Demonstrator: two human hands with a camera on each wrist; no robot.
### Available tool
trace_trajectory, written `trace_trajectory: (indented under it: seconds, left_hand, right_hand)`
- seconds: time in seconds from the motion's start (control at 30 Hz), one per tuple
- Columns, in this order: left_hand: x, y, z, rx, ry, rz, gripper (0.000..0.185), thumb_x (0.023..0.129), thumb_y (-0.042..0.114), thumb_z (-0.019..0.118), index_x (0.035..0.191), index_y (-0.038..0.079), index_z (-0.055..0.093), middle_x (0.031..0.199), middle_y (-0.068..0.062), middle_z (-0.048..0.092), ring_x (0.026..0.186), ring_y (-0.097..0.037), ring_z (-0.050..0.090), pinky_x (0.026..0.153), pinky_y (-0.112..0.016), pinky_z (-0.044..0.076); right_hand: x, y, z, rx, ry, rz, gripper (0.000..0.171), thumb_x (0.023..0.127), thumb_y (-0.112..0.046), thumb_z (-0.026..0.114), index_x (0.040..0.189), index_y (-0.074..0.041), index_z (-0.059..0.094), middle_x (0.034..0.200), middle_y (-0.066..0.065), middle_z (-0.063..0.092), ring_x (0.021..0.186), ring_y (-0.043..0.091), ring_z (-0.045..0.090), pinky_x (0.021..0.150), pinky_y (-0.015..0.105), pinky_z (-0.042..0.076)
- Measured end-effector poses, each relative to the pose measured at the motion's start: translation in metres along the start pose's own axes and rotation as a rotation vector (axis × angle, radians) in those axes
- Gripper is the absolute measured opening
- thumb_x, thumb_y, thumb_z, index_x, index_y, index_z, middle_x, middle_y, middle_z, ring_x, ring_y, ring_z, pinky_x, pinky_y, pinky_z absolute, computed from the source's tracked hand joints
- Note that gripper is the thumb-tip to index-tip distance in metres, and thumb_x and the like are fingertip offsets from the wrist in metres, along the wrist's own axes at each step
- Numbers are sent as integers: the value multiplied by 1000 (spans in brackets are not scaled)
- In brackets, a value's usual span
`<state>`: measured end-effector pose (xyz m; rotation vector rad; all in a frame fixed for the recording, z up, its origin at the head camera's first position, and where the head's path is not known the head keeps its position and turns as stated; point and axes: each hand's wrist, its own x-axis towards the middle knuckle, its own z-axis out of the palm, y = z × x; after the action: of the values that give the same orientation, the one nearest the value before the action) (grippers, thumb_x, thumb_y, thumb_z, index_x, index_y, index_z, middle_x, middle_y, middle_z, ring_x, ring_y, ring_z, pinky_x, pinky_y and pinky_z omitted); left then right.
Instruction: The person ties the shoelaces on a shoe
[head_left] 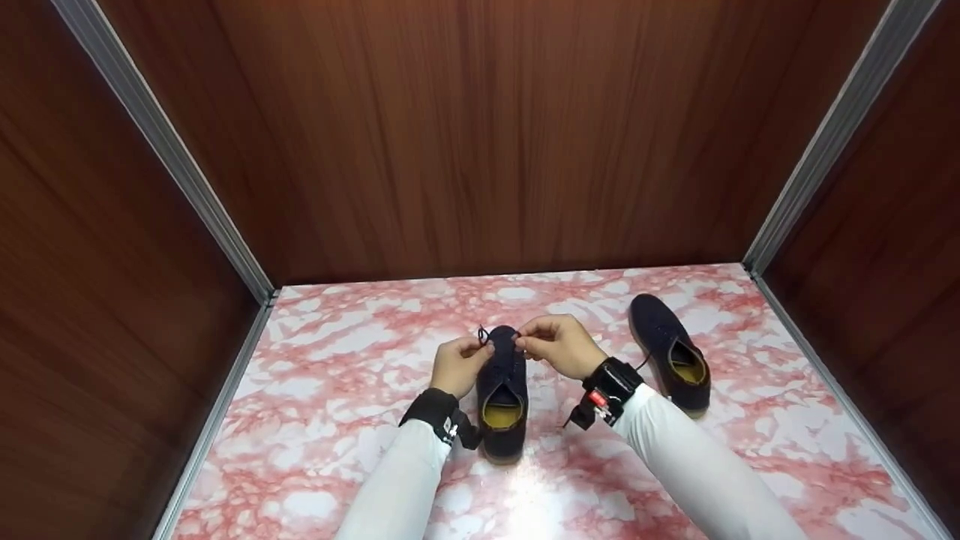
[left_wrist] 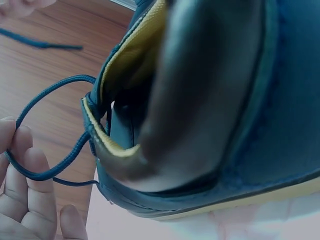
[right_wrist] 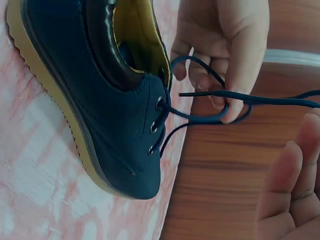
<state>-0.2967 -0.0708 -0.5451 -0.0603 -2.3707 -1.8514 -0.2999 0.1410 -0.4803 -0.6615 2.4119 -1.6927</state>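
A dark navy lace-up shoe (head_left: 501, 382) with a yellow lining stands on the table, toe pointing away. My left hand (head_left: 459, 367) is over its left side, pinching a loop of the dark blue shoelace (left_wrist: 55, 172) between thumb and fingers. Over the other side, my right hand (head_left: 561, 346) pinches the same shoelace (right_wrist: 275, 100) near the right edge of the right wrist view. The free tip of the lace sticks out past the left hand's thumb there. Metal eyelets (right_wrist: 154, 128) show along the shoe's lacing.
A second navy shoe (head_left: 667, 352) stands to the right, beyond my right wrist, with a yellow insole showing. The table (head_left: 337, 450) has a red and white marbled surface. Dark wood panels (head_left: 480, 150) with grey metal edging enclose it at the back and sides.
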Motion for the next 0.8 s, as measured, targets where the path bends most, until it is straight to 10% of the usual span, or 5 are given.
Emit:
trace_trajectory:
  seconds: [0.2,0.8]
  left_hand:
    - [0,-1,-1,-32,-1,-34,18,91,7,78,102,-7,77,94,-19,80,80,-9,73,72,-18,57]
    - [-1,-11,-5,52,-2,-79,15,90,14,80,94,0,79,90,-12,81,74,-1,68,69,-18,53]
  right_hand:
    - [0,-2,12,-67,-16,-126,12,94,-6,75,101,4,78,94,20,78,77,0,66,72,15,55]
    - [-6,14,22,-732,-80,-515,7,91,-12,80,98,-12,83,94,2,80,89,16,75,82,35,61]
